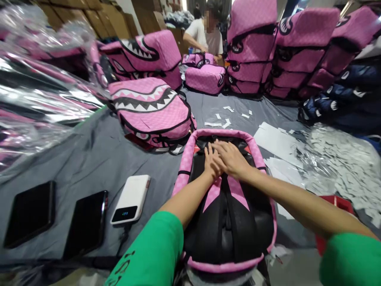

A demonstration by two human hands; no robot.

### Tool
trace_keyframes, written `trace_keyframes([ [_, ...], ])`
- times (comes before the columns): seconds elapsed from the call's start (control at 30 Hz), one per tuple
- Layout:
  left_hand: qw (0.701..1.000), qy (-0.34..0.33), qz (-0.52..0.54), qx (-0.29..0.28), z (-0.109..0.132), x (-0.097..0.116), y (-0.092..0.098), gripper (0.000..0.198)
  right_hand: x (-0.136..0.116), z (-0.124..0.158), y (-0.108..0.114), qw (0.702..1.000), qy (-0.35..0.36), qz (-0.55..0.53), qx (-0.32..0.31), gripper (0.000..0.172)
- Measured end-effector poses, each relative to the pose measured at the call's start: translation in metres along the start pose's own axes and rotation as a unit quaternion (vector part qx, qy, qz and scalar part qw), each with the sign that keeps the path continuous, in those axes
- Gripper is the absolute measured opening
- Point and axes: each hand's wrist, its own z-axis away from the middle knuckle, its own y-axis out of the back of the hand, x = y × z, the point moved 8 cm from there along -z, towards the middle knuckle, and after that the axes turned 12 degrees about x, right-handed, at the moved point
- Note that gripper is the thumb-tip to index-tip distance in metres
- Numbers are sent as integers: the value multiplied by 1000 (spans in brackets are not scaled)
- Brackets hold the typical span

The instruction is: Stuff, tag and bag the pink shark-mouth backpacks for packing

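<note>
A pink backpack (190, 159) lies back-side up in front of me on the grey table, showing its black padded panel and straps. My left hand (210, 162) rests flat on the upper part of that black panel, fingers stretched out. My right hand (230, 158) lies partly over the left one, fingers also flat and pressing on the same spot. Neither hand holds anything. Both arms wear green sleeves.
Another pink shark-mouth backpack (151, 109) lies to the left behind it. Two dark phones (87, 220) and a white power bank (131, 198) lie at near left. Paper slips (342, 159) and white sheets sit right. Stacked pink backpacks (253, 47) and a person (205, 35) stand behind.
</note>
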Motion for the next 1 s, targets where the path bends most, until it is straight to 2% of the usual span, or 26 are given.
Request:
trace_keyframes([
  [0.03,1000,9,15,5,-1,-1,-1,55,-7,25,10,1000,-10,19,6,46],
  [0.1,998,31,51,18,-4,-5,1,54,-16,65,12,997,-54,54,-11,49],
  [0.17,994,41,90,41,-6,-7,11,51,-15,86,-4,990,-112,76,-38,50],
  [0.23,992,16,120,47,-3,-2,31,46,-8,92,-24,985,-147,80,-41,52],
  [0.27,990,-16,134,36,4,5,43,43,-5,92,-34,985,-152,75,-35,53],
  [0.33,976,-123,178,-15,30,28,69,33,1,90,-47,986,-153,61,-26,53],
  [0.37,955,-203,209,-58,52,43,80,26,3,90,-51,986,-155,58,-24,53],
  [0.43,884,-362,257,-145,107,69,95,23,5,92,-53,986,-157,61,-12,51],
  [0.47,850,-423,262,-171,133,75,97,25,4,94,-52,986,-154,64,1,50],
  [0.5,835,-456,254,-174,152,78,95,25,3,95,-50,986,-150,65,17,49],
  [0.57,832,-488,222,-143,175,78,80,23,3,96,-47,986,-147,56,49,45],
  [0.63,841,-496,188,-103,183,75,62,20,9,96,-44,983,-163,36,77,41],
  [0.7,838,-514,162,-90,186,73,50,19,18,94,-37,977,-185,-4,105,38],
  [0.8,836,-526,139,-65,179,72,54,21,28,90,-2,961,-194,-82,180,36],
  [0.87,863,-492,116,-24,160,67,63,29,19,90,36,959,-137,-104,227,32],
  [0.9,881,-462,97,-8,147,62,66,36,7,91,52,964,-78,-111,228,29],
  [0.93,899,-432,77,-6,135,55,65,43,-12,92,63,972,1,-120,203,25],
  [1.0,919,-389,42,-42,118,43,54,52,-58,104,62,968,186,-146,78,20],
])
